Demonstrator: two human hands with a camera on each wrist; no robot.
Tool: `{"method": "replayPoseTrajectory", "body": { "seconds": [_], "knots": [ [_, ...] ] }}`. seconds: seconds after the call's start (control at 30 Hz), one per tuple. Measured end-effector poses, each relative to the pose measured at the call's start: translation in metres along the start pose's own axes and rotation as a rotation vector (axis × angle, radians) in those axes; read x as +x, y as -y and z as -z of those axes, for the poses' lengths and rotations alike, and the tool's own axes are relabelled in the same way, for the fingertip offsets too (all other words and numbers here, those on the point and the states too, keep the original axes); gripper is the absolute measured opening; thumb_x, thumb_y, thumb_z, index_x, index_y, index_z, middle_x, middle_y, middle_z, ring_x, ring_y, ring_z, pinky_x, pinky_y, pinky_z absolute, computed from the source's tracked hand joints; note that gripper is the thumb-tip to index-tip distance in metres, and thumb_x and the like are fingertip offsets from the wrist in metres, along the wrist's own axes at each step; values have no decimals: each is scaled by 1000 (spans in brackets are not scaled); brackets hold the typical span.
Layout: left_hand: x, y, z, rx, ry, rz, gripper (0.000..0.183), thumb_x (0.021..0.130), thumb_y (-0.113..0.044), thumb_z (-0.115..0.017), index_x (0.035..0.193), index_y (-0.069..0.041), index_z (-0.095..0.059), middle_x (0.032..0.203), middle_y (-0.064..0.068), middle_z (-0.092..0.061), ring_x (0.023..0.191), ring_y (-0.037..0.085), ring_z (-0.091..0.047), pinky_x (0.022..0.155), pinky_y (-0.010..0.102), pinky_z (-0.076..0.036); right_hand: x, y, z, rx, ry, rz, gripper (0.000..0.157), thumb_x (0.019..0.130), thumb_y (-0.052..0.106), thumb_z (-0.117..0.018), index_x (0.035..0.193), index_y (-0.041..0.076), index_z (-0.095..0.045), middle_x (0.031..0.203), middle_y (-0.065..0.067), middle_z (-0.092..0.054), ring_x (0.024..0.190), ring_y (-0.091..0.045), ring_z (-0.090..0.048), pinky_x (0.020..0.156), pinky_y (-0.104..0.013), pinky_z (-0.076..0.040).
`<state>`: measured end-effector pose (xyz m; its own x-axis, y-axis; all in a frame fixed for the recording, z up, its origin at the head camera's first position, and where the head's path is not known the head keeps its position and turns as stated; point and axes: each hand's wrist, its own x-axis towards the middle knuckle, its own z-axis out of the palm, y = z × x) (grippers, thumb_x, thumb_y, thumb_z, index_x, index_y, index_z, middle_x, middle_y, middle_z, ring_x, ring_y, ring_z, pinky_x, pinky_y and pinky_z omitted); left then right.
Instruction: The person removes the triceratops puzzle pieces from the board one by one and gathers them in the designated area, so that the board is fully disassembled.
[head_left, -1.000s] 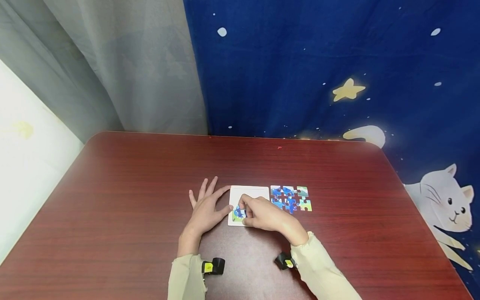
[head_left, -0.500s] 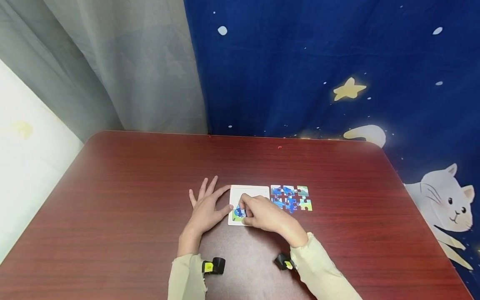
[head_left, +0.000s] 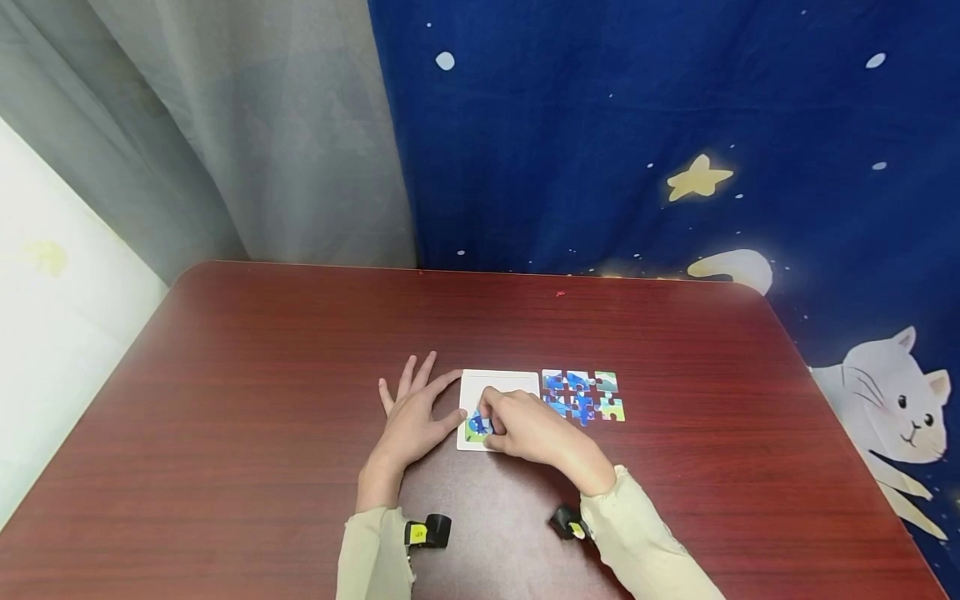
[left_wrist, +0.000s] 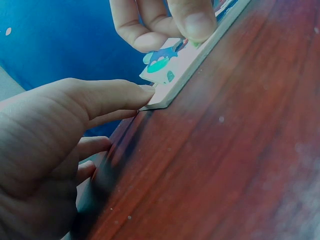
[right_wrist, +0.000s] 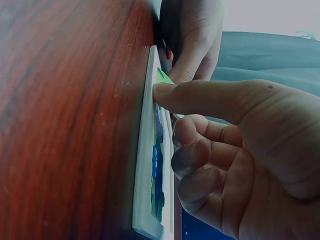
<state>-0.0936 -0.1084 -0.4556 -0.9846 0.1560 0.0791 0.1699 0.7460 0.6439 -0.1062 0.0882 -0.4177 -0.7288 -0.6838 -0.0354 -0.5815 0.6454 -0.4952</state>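
A white puzzle tray (head_left: 498,382) lies flat on the table in the head view. At its lower left corner sits a jigsaw piece (head_left: 475,430) with a blue figure on green. My right hand (head_left: 531,427) reaches over the tray and pinches this piece between thumb and curled fingers. The left wrist view shows the piece (left_wrist: 162,62) tilted, one edge above the tray floor. My left hand (head_left: 412,427) touches the tray's left side with thumb and index finger, its other fingers spread on the table. In the right wrist view, more coloured pieces (right_wrist: 158,170) show along the tray.
Several loose jigsaw pieces (head_left: 581,406) lie in two rows just right of the tray. A tiny red scrap (head_left: 560,293) is near the far edge of the brown table (head_left: 262,400). Grey and blue curtains (head_left: 540,133) hang behind it.
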Motion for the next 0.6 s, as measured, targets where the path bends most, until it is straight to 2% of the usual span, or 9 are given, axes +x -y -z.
{"method": "replayPoseTrajectory", "body": {
  "seconds": [0.6],
  "knots": [
    [0,0,0,-15,-10,3,50,78,-28,-71,125,-20,-59,150,12,-27,140,32,-7,98,64,13,1,1,0,-6,-4,8,26,76,19,-76,87,13,-53,60,12,-45,53,-4,-43,53,-22,-39]
  ]
}}
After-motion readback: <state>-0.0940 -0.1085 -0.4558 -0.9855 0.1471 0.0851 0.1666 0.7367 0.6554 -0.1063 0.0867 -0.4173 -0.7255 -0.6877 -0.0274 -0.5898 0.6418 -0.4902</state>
